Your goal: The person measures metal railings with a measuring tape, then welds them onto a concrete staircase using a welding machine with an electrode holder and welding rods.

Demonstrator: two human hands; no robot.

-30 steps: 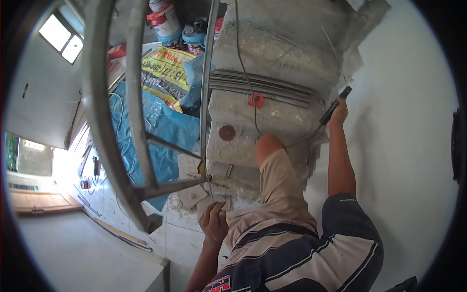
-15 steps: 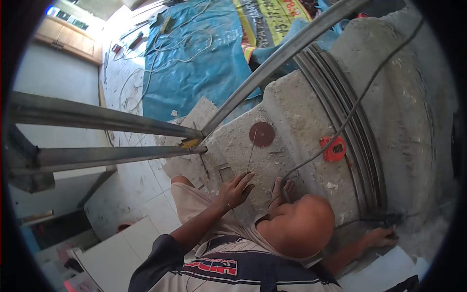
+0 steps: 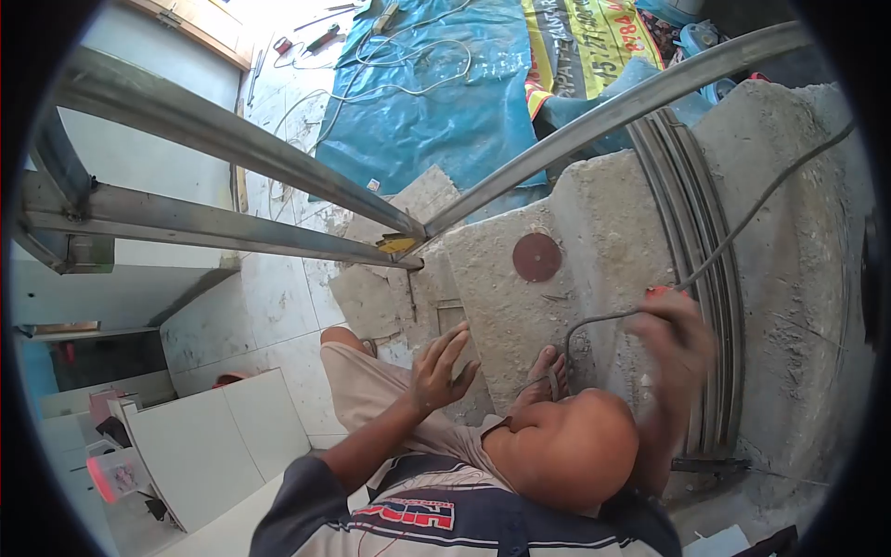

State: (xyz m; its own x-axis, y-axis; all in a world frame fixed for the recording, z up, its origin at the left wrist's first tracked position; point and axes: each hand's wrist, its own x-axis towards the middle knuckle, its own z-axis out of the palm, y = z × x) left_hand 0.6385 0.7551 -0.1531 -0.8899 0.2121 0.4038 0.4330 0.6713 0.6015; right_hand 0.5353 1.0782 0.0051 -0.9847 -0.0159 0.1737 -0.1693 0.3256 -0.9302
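Note:
My left hand (image 3: 440, 373) hovers above the concrete near my bent knee, its fingers stretched out and nothing visible in them. My right hand (image 3: 676, 339), smeared by motion, is over a red tape measure (image 3: 661, 291) and covers most of it; whether the fingers grip it cannot be made out. A dark reddish-brown cutting disc (image 3: 537, 257) lies flat on the concrete ahead of my left hand. Near my right forearm a dark, long tool (image 3: 710, 464) rests on the floor. A grey cable (image 3: 770, 190) runs past my right hand towards my bare foot (image 3: 542, 379).
Metal frame bars (image 3: 251, 139) cross the left side and meet a slanting bar (image 3: 622, 116). Several long metal strips (image 3: 682, 186) lie along the concrete step at right. Beyond are a blue tarp (image 3: 422, 121) with a cord and a yellow printed banner (image 3: 594, 46).
My right hand has moved from the dark tool on the floor up to the tape measure. The thin rod in my left hand is no longer visible, and its fingers have straightened. The view has shifted.

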